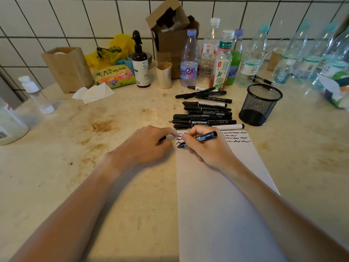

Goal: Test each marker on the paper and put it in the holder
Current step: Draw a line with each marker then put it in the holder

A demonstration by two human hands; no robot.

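Paper (222,195), one white sheet, lies closest to me and runs away toward the markers, with rows of black squiggles along its far edge. My right hand (205,148) is curled round one black marker (200,139), pinching it like a pen with the tip down on the sheet beside the squiggles. My left hand (149,142) rests just beside it at the sheet's left edge, fingers bent, forefinger reaching to the paper's corner; something small and dark shows under the fingers, but I cannot tell what it is or whether I grip it.

Beyond the sheet lies a pile of markers (204,115), roughly a dozen or more, overlapping too much to count exactly; one at the near edge has a white barrel. Right of the pile stands one black mesh holder (259,104), upright, nothing visible inside.

At the back I count about nine plastic bottles (188,59), though the right-hand ones blur together, one dark pump bottle (140,63), one small beige cup (164,74), one open cardboard box (170,33), one wooden box (69,69), a snack bag (113,75), a yellow plastic bag (117,48) and crumpled tissues (94,93).

All of it sits on a pale, brown-stained surface (94,129) against a wall of white tiles (56,19) with dark grout.
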